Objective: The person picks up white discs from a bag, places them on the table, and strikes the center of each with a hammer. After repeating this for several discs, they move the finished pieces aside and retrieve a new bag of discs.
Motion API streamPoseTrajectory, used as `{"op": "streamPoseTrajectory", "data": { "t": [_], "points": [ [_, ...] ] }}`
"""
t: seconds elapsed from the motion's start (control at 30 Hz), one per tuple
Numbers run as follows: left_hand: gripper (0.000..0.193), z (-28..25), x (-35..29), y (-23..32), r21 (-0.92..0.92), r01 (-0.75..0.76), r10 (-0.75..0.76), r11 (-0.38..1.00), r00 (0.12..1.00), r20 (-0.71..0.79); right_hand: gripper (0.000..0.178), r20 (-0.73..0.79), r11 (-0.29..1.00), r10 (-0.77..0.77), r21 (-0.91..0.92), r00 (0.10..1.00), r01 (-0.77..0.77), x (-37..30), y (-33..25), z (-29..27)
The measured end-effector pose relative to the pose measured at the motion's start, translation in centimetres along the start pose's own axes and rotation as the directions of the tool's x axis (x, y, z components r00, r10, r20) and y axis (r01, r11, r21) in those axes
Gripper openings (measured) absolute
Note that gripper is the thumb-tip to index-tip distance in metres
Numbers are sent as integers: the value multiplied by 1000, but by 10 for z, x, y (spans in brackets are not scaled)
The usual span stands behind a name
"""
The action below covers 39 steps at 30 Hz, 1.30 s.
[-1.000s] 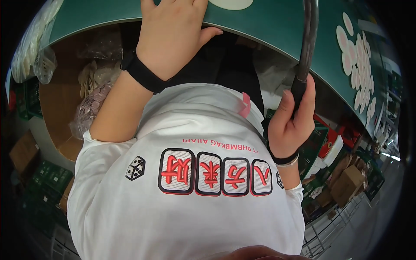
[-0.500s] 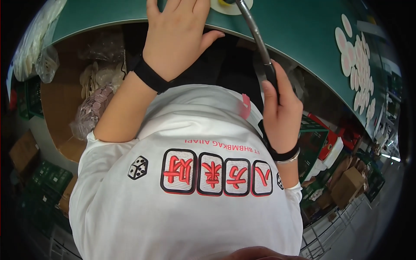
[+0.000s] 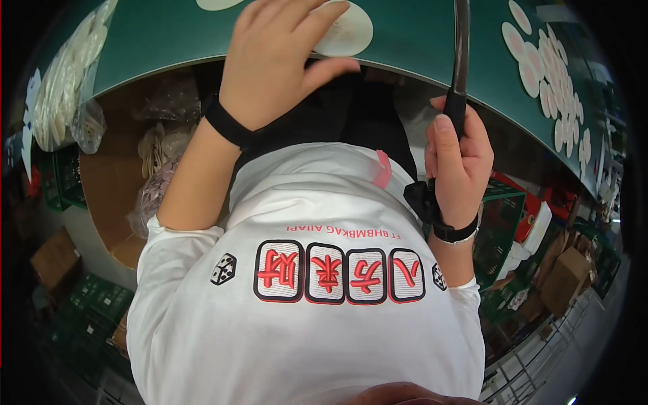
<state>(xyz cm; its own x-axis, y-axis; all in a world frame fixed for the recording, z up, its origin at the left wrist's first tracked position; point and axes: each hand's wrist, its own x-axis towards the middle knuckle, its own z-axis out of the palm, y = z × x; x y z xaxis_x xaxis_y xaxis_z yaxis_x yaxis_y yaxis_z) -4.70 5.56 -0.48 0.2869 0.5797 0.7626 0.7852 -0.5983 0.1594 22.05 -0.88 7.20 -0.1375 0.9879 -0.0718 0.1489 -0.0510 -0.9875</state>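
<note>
My left hand (image 3: 266, 77), with a black band at the wrist, is open over the near edge of the green table (image 3: 162, 34). Its thumb is stretched out, and the fingers reach over a flat white oval disc (image 3: 352, 34) that has a faint mark on it. In my right hand (image 3: 460, 158) is the black grip of a metal-shafted tool (image 3: 462, 50); the shaft points away from me and its far end is cut off by the upper edge. A second white disc (image 3: 219, 3) shows partly at the top.
Many white oval pieces with pinkish middles (image 3: 530, 77) lie scattered on the table at the right. Bagged pale pieces (image 3: 67, 88) lie at its left end. Below stand an open cardboard box (image 3: 108, 182) with bagged items and a green crate (image 3: 499, 229).
The tool has swung right and more upright, away from the disc, and my right hand has moved right with it. My left fingers have shifted over the white disc.
</note>
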Motion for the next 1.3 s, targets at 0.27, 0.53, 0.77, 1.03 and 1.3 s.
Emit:
{"op": "streamPoseTrajectory", "data": {
  "t": [0.27,0.53,0.77,1.03,1.3],
  "points": [
    [23,-28,37,15,-264,273,-240,925,959,153,22,23,999,42,20,999,-43,-1,13,-5],
    [39,-18,14,60,-619,749,-510,-238,446,736,16,77,995,18,92,997,-25,5,9,5],
    [45,-16,13,78,-520,749,-389,-410,372,843,14,50,988,55,139,997,-62,5,15,3],
    [41,-11,8,79,-455,717,-311,-529,335,889,13,41,963,107,244,993,-114,5,22,1],
    [36,-8,2,78,-378,693,-201,-613,326,924,13,22,948,143,285,989,-143,7,31,2]
  ]
}}
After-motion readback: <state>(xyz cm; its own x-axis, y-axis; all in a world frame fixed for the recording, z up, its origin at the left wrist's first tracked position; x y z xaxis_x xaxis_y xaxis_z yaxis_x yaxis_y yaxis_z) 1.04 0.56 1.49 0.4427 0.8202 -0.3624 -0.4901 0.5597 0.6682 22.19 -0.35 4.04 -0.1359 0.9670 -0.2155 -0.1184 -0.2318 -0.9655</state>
